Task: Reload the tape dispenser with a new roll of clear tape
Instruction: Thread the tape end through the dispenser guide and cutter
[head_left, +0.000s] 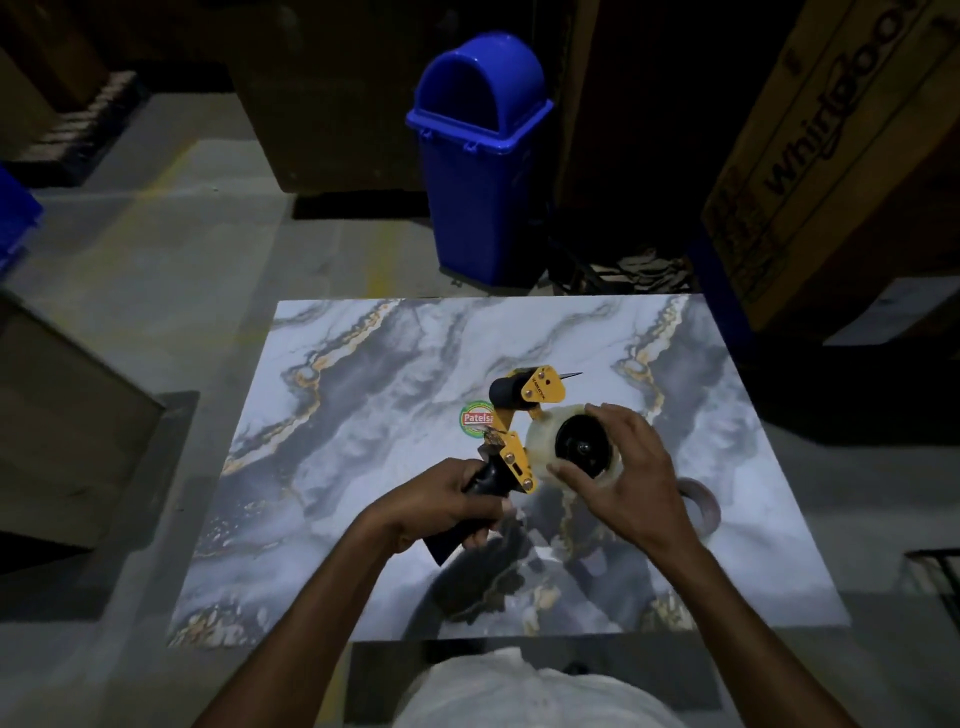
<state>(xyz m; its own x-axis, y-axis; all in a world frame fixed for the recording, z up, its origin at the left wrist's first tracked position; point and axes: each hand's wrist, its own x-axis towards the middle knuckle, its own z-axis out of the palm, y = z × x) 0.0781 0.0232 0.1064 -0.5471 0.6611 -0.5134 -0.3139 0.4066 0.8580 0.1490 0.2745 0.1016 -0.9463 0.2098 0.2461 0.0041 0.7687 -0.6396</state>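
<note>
A yellow and black tape dispenser (524, 410) hangs above the marble-patterned table (363, 374). My left hand (447, 501) grips its black handle (480, 486). A roll of clear tape (543, 439) sits on the dispenser's black hub (582, 447). My right hand (628, 467) curls round that roll, thumb at its lower edge and fingers over its top. Just right of my right hand, another roll (701, 504) lies on the table, partly hidden.
A round green and red sticker (475, 418) sits on the table behind the dispenser. A blue swing-lid bin (480, 156) stands on the floor beyond the table. A large cardboard carton (831, 156) stands at the right, another box (62, 415) at the left.
</note>
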